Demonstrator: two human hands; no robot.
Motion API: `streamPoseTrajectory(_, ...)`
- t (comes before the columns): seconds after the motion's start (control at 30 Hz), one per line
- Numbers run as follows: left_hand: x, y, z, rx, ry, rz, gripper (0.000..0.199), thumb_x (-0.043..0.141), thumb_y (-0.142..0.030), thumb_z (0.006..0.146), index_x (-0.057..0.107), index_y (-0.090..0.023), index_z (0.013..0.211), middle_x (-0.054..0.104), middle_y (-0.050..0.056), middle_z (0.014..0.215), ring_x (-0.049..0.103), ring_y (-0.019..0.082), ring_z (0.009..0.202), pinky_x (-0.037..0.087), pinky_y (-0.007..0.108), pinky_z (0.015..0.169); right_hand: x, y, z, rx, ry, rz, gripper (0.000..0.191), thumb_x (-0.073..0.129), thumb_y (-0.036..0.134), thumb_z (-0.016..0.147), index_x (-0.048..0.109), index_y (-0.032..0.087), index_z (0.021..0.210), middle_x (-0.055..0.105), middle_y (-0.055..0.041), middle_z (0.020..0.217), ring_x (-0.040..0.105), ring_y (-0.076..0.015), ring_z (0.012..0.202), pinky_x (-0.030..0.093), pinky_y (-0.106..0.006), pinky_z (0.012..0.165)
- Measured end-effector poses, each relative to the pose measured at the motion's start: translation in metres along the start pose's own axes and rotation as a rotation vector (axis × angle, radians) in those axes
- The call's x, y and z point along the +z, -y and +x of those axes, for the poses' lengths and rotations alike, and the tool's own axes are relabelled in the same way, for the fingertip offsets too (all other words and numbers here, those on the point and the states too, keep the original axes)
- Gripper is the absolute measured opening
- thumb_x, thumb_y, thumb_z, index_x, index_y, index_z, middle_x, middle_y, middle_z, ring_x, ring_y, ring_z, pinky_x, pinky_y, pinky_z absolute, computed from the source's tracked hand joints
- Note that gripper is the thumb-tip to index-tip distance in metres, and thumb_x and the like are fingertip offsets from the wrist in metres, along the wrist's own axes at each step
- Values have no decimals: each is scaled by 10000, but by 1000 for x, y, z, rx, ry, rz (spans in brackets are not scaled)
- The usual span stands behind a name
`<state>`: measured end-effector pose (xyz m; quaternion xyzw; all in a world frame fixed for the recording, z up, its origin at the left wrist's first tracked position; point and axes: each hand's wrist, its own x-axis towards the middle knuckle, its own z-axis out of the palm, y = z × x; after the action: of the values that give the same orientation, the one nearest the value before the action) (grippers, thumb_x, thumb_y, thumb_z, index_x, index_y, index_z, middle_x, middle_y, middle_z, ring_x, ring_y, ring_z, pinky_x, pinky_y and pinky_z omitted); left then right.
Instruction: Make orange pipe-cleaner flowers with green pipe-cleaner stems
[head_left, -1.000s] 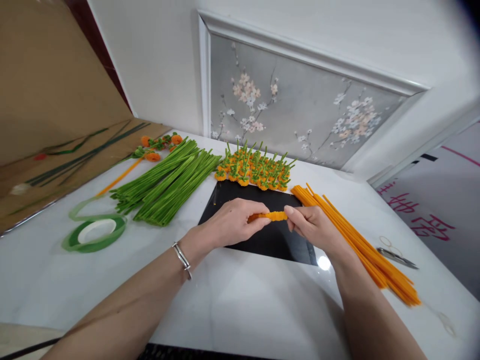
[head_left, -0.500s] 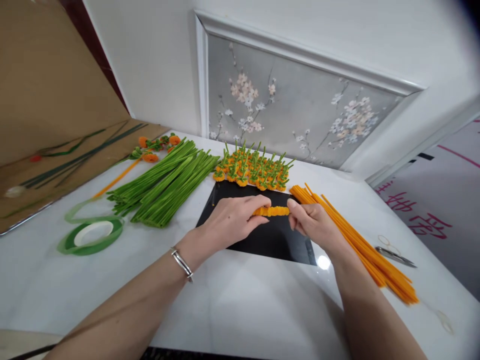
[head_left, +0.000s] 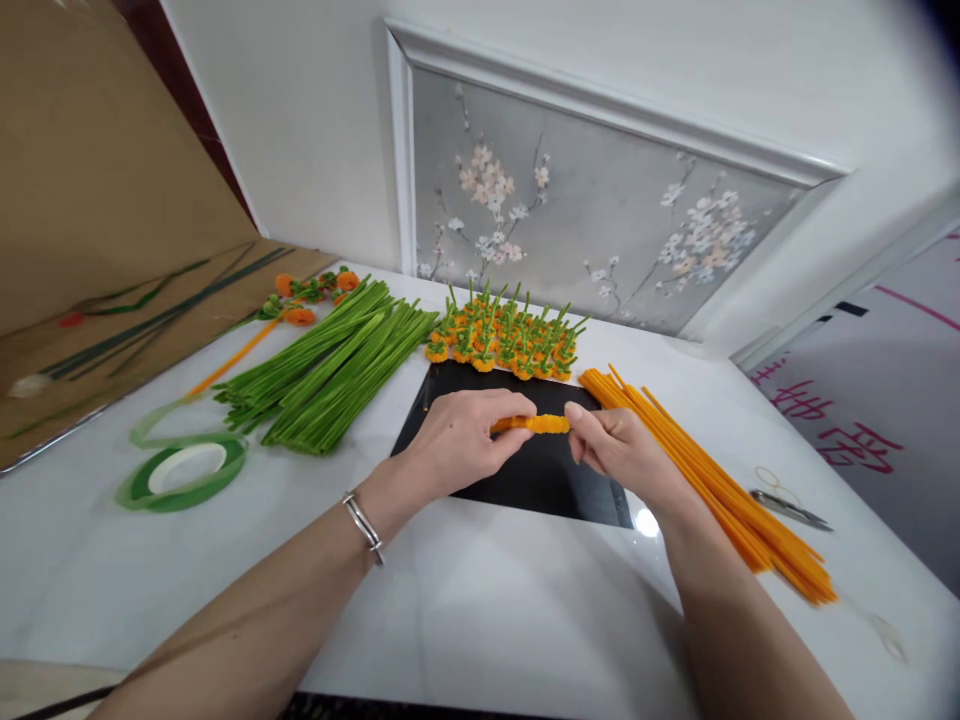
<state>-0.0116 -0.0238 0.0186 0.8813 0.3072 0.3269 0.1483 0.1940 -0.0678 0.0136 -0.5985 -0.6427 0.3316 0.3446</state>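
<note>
Between my two hands stretches a short orange pipe cleaner piece (head_left: 549,424), bent into a wavy, bumpy strip. My left hand (head_left: 472,430) is closed on its left end, thumb below and fingers above. At the right end, my right hand (head_left: 611,436) pinches it between thumb and curled fingers. Both hands are held over a black board (head_left: 517,480) on the white table. Just behind the board stand several small orange pipe cleaner flowers (head_left: 510,340) with green stems pointing up.
Green pipe cleaners (head_left: 337,370) lie in a bundle at the left, near a roll of green tape (head_left: 231,468). To the right are loose orange pipe cleaners (head_left: 712,490) and small scissors (head_left: 791,510). Finished orange flowers (head_left: 300,316) lie at the back left. A wall (head_left: 300,120) rises behind.
Both hands have shifted slightly left with the orange strip. More of its left end now shows between my left thumb and fingers.
</note>
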Motion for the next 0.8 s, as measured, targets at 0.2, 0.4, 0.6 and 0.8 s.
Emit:
streamPoseTrajectory(0.2,-2,-1,-1,-46,25,-1,187,615,-304,836,639,-225,1003,702,-14,873,613,128,716,405,222,602,-2,-4,0,-4,-2,12,635,407,644,875,536,165,478,399,35,337,329,-56,330,288,-202,373)
streamPoseTrajectory(0.4,0,0,-1,-18,-17,15,122,594,-232,833,686,-227,914,704,-25,793,608,116,682,395,218,595,-1,-5,-1,-44,2,-9,601,413,631,880,553,170,521,412,37,369,343,-65,351,290,-214,387)
streamPoseTrajectory(0.6,-4,-1,0,-30,-34,54,199,643,-314,821,652,-246,1008,716,-36,853,616,114,666,402,216,597,-8,-5,-2,-199,16,-4,474,447,556,901,599,172,669,444,37,483,378,-82,446,301,-223,438)
streamPoseTrajectory(0.8,-5,-1,-1,-20,-41,115,181,657,-350,816,693,-249,961,725,-33,800,600,117,621,384,228,578,-10,-5,-3,-254,-12,-43,366,495,490,896,587,188,711,449,31,533,373,-98,489,289,-239,460)
